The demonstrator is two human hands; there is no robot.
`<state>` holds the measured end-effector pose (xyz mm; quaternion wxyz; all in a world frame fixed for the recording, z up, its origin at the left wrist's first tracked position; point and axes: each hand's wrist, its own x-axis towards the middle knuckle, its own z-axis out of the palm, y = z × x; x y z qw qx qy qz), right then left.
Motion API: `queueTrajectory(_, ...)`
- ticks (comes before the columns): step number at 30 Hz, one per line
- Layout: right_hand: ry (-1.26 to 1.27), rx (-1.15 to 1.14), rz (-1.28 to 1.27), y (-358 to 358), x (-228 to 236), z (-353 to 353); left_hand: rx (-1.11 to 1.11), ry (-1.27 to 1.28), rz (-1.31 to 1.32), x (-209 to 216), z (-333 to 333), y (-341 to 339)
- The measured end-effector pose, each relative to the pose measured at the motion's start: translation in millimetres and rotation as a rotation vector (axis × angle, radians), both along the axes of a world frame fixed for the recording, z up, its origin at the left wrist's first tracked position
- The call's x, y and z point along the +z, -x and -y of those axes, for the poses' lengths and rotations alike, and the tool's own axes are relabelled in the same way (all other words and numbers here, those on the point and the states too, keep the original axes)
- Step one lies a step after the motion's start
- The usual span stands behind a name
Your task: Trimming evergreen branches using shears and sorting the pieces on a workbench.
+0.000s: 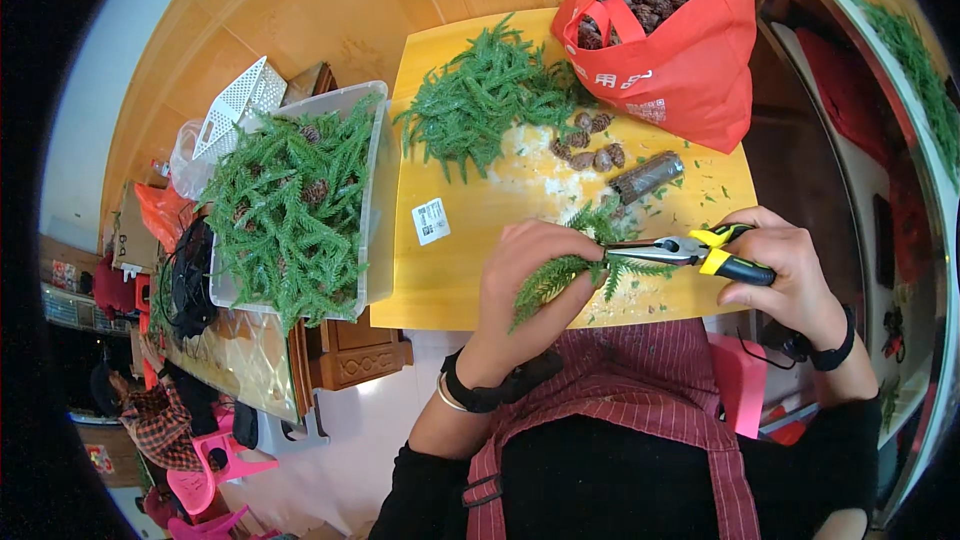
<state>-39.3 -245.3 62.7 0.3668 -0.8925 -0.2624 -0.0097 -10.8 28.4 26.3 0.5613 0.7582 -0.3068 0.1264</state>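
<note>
My left hand [525, 275] is closed round an artificial pine sprig [545, 290], and its green needles stick out on both sides of the fingers. In my right hand [795, 265] are needle-nose pliers [722, 252] with yellow and black handles. The pliers' jaws point left and meet the sprig beside my left fingertips; whether they grip a wire there is too small to tell. Just beyond my hands lie a dark cylindrical roll [647, 177] and several small brown pine cones [603, 158]. Farther back is a loose pile of green sprigs [480, 100].
The yellow table [440, 285] carries scattered white flakes, green bits and a white label [431, 221]. A red bag [690, 80] full of pine cones stands at the back right. To the left, a clear bin [381, 200] is heaped with sprigs. Another person [160, 420] sits far left.
</note>
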Motion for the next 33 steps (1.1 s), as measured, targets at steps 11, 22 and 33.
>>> queueTrajectory(11,0.009,0.003,0.029,-2.1,-0.3,0.6,-0.017,-0.024,0.032,2.4,-1.1,-1.8)
queueTrajectory(22,0.007,0.021,0.050,-4.2,0.0,2.7,-0.042,-0.031,0.035,1.7,-3.6,-4.7)
queueTrajectory(33,0.093,0.123,-0.032,-12.1,20.1,10.2,-0.028,-0.090,0.112,5.6,-6.0,-6.3)
